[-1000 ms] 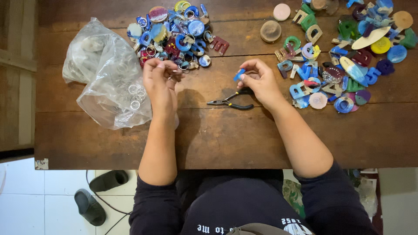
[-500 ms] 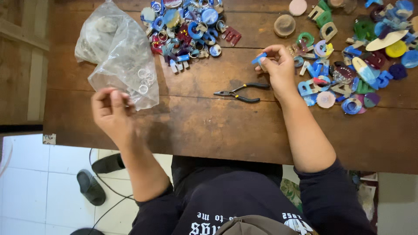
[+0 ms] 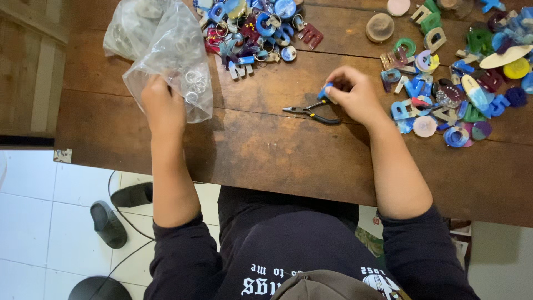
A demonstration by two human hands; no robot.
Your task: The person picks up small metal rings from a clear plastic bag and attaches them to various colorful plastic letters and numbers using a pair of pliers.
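My left hand (image 3: 162,105) rests on the lower edge of a clear plastic bag (image 3: 161,44) that holds metal key rings (image 3: 192,83); its fingers reach into the bag's opening. My right hand (image 3: 355,97) pinches a small blue resin piece (image 3: 325,91) just above black pliers (image 3: 311,111) lying on the wooden table (image 3: 266,150). A heap of finished resin keychains (image 3: 255,25) lies at the top middle. A spread of loose coloured resin letters and shapes (image 3: 449,83) lies to the right of my right hand.
Round wooden-looking discs (image 3: 380,26) sit at the top right of centre. Below the table's near edge are white floor tiles, dark sandals (image 3: 108,222) and a cable. A wooden bench or ledge (image 3: 33,66) stands to the left.
My left hand has moved from the table's front left up to the plastic bag. My right hand has come down with the blue piece, closer to the pliers.
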